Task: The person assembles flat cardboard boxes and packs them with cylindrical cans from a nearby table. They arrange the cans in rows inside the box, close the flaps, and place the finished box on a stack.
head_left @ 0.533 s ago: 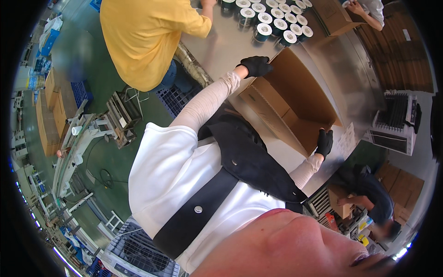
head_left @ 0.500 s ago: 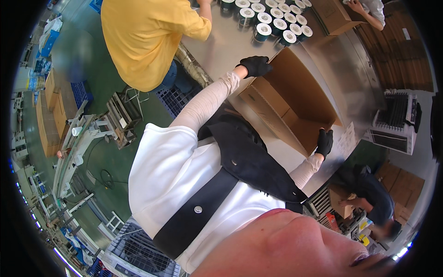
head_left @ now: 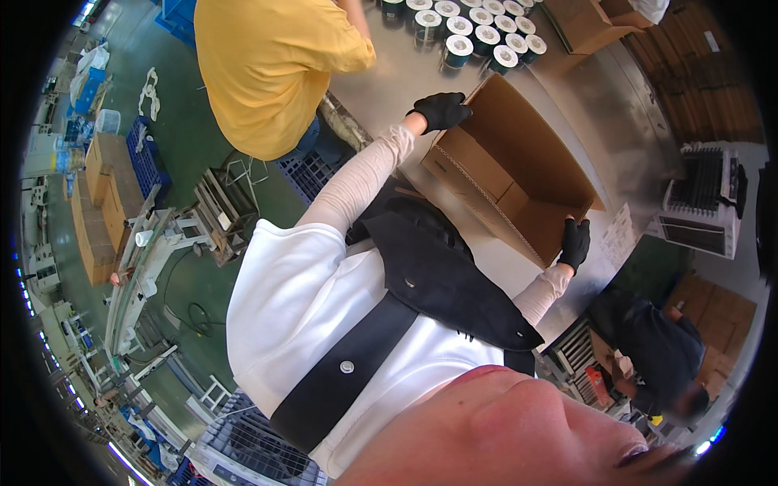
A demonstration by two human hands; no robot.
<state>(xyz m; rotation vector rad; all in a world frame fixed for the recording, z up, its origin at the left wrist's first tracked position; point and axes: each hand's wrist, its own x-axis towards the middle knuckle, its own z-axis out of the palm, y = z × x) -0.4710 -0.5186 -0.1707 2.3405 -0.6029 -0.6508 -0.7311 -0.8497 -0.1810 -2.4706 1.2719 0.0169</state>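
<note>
From my end I've got one open cardboard box [head_left: 531, 150] on or just above the bench [head_left: 385, 89], fingers of the left hand [head_left: 441, 112] and right hand [head_left: 575, 245] gripping its edges, so probably positioning it, next needing an even hold, with fifteen-plus white-topped cans [head_left: 487, 35] and one other carton [head_left: 577, 31] beyond.

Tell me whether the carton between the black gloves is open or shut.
Open: the carton shows its bare inner walls, with no flap across them.
</note>
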